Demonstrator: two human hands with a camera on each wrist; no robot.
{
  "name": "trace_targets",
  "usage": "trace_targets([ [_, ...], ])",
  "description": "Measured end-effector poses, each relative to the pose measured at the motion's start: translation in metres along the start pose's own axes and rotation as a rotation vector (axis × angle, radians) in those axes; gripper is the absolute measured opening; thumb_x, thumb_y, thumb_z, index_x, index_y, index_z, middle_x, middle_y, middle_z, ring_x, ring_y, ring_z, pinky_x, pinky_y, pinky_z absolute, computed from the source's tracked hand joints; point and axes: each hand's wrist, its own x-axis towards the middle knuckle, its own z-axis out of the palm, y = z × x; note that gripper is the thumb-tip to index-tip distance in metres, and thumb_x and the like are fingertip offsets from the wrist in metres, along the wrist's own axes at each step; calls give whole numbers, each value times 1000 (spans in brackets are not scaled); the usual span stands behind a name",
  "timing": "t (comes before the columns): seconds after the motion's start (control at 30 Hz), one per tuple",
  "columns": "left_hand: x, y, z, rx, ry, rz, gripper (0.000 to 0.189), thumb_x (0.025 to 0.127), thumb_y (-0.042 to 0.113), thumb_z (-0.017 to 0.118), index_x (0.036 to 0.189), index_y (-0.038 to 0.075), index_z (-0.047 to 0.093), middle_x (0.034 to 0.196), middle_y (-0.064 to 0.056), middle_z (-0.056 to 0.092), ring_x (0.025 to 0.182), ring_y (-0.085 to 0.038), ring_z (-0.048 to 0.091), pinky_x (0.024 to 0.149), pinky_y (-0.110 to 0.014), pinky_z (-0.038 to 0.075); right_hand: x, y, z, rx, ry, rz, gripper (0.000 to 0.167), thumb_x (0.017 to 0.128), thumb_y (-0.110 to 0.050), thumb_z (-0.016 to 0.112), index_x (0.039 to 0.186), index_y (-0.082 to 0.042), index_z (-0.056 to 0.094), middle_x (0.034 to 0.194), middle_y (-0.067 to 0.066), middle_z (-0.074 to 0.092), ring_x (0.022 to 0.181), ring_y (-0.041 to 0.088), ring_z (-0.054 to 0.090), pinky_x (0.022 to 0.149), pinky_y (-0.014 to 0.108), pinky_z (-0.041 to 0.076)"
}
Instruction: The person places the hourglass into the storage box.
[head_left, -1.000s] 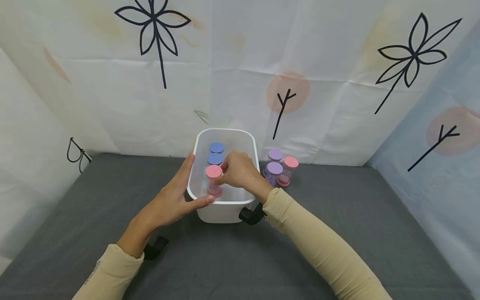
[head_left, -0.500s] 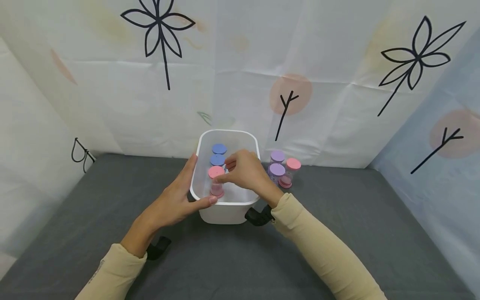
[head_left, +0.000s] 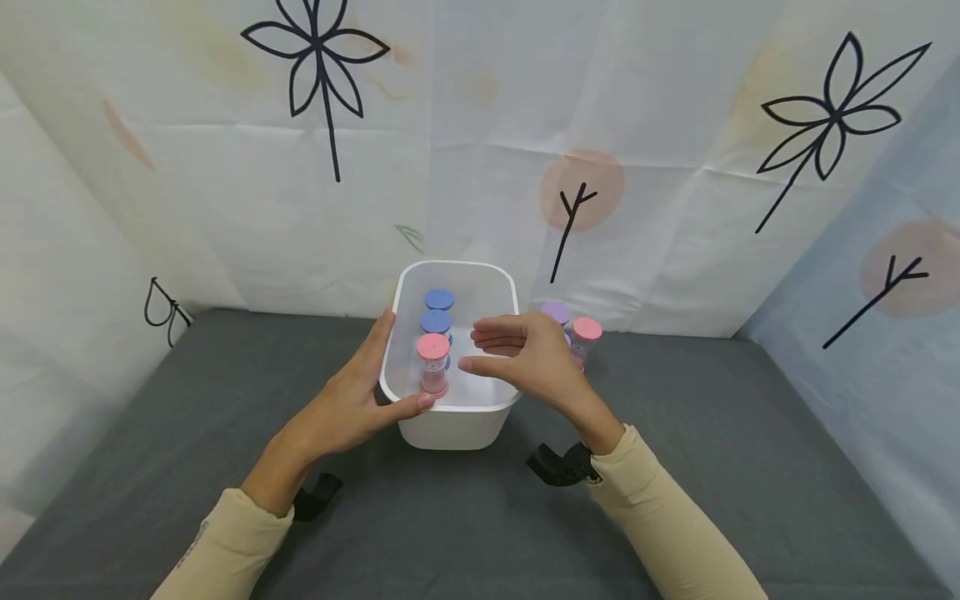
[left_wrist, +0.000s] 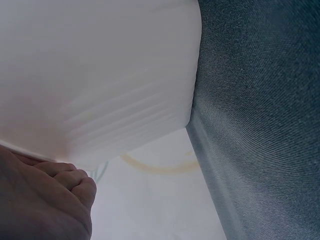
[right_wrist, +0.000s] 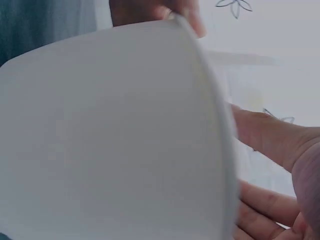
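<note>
My left hand point(head_left: 341, 400) holds the near left corner of a white plastic bin point(head_left: 452, 429), fingers along its outer left wall and thumb on the front rim. Inside, a pink-capped sand timer point(head_left: 432, 363) stands upright near that thumb. Two blue-capped sand timers, a nearer one point(head_left: 435, 322) and a farther one point(head_left: 438, 299), stand in line behind it. Over the bin's right side hovers my right hand point(head_left: 536, 358), thumb and fingers spread apart with nothing between them. The right wrist view shows its thumb point(right_wrist: 272, 135) beyond the bin rim.
Right of the bin, a pink-capped sand timer point(head_left: 586, 330) and a purple-capped one point(head_left: 557, 312) stand on the dark grey cloth point(head_left: 420, 525). My right hand mostly hides another purple one. A printed fabric backdrop point(head_left: 480, 183) rises close behind the bin.
My right hand has let go of the pink sand timer in the bin and moved right, its fingers opening. The left hand keeps its place on the bin.
</note>
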Motion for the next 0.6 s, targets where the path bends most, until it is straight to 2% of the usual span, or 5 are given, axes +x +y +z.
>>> trace_targets([
  [0.13,0,0,0,-5,2,8,115,85,43,81,162,39,-3,168,6,13,142,-26,36,105,-60,38,-17,3,-9,83,37,-10,52,80,-13,87,126,2,69,119,15,71,107,23,71,89,30,54],
  [0.27,0,0,0,1,1,9,116,85,43,82,163,36,-3,168,6,11,143,-25,35,105,-60,39,-28,6,-14,112,76,-46,50,80,-8,86,126,3,69,119,17,71,106,24,71,90,34,54],
  [0.4,0,0,0,9,2,0,117,84,44,82,164,32,-2,168,6,11,142,-27,37,104,-61,40,-32,9,-17,118,94,-76,47,80,-4,85,124,5,69,117,18,71,106,25,71,92,39,54],
  [0.6,0,4,-1,-9,0,15,117,84,41,83,163,38,-4,168,8,10,143,-26,36,105,-58,39,-34,10,-22,109,122,-105,44,80,-1,85,121,7,69,115,19,72,103,26,72,91,44,53],
])
